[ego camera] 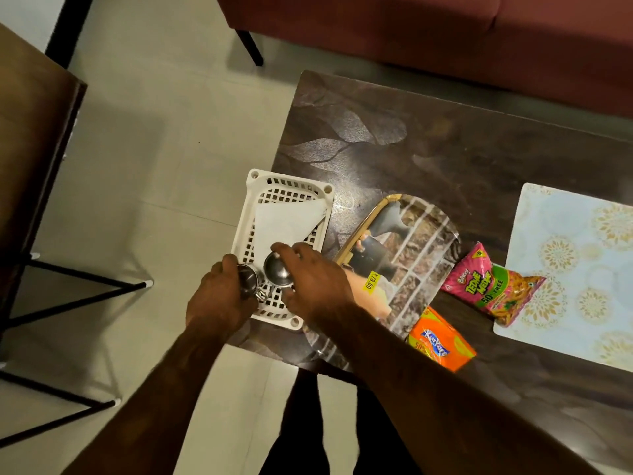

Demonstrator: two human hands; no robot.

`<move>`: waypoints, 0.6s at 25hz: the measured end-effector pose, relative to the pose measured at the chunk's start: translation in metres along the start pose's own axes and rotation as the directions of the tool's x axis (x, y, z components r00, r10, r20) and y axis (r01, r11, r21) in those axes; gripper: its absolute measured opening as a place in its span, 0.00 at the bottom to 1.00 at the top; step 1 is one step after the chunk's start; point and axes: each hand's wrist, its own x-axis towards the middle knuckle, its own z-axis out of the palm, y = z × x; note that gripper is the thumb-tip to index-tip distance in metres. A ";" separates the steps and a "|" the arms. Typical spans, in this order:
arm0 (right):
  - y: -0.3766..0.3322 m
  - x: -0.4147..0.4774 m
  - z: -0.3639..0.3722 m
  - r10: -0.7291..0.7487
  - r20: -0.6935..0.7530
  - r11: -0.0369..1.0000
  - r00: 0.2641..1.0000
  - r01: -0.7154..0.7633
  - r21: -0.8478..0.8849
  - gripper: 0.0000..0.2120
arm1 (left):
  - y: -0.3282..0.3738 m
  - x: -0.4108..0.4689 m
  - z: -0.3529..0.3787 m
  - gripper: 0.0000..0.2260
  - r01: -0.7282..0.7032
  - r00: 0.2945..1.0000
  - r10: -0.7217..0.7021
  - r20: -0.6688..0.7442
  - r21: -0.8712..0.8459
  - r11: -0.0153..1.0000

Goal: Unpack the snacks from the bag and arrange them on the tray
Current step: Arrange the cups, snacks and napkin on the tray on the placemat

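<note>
Over the near end of the white basket [287, 214], the fingers of the left hand [219, 296] wrap around a small steel cup [247, 276], clamped on its side, while the fingers of the right hand [313, 281] curl over a second steel cup [276, 267] that shows its rounded bottom, gripping it from above. Both cups sit just above the basket's lattice floor, touching or nearly touching each other. A white paper [287, 222] lies folded in the far half of the basket. The basket stands at the left corner of the dark patterned table [428, 142], partly overhanging its edge. Just beside it to the right lies a printed bag [404, 258] with a tan handle, flat on the table, bearing a yellow price sticker. Beyond the bag rest a pink and green snack packet [489, 286] and an orange snack packet [442, 339], the pink one overlapping the edge of a pale floral tray [582, 269]. A maroon sofa [445, 36] stands behind the table.
</note>
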 end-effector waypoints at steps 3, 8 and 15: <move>0.022 -0.022 -0.022 0.165 -0.142 0.975 0.976 -0.139 0.175 0.39 | 0.023 -0.007 -0.012 0.27 -0.053 0.997 0.047 -0.063 -0.104 0.993; 0.100 -0.049 -0.072 0.484 -0.183 0.857 0.856 -0.422 0.295 0.38 | 0.150 0.001 -0.003 0.30 -0.305 0.952 0.304 -0.029 -0.171 0.937; 0.179 -0.062 -0.090 0.596 -0.178 0.784 0.783 -0.520 0.339 0.37 | 0.248 0.044 0.044 0.31 -0.420 0.904 0.418 0.088 0.002 0.908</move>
